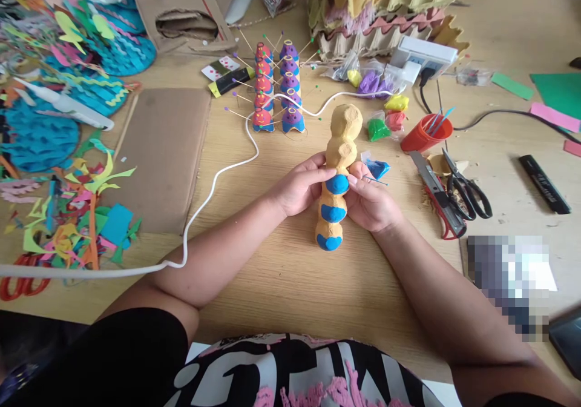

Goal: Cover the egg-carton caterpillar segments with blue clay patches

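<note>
Both hands hold a yellow egg-carton strip (344, 122) upright above the table, its row of bumps facing me. Blue clay patches (333, 214) cover part of the three lower bumps; the two upper ones are bare. My left hand (302, 184) grips the strip's left edge, thumb at the top of the third bump. On the other side my right hand (373, 196) holds the right edge, its thumb against the same blue patch. A thin blue stick (376, 180) pokes out by the right fingers. Behind them lies a small bag of blue clay (377, 168).
Two finished red-blue and purple caterpillar strips (290, 86) stand at the back. A white cable (218, 180) crosses the table on the left. Scissors (467, 192), a utility knife (438, 195) and an orange cup (424, 135) lie right. Paper scraps (77, 213) and cardboard (158, 152) are left.
</note>
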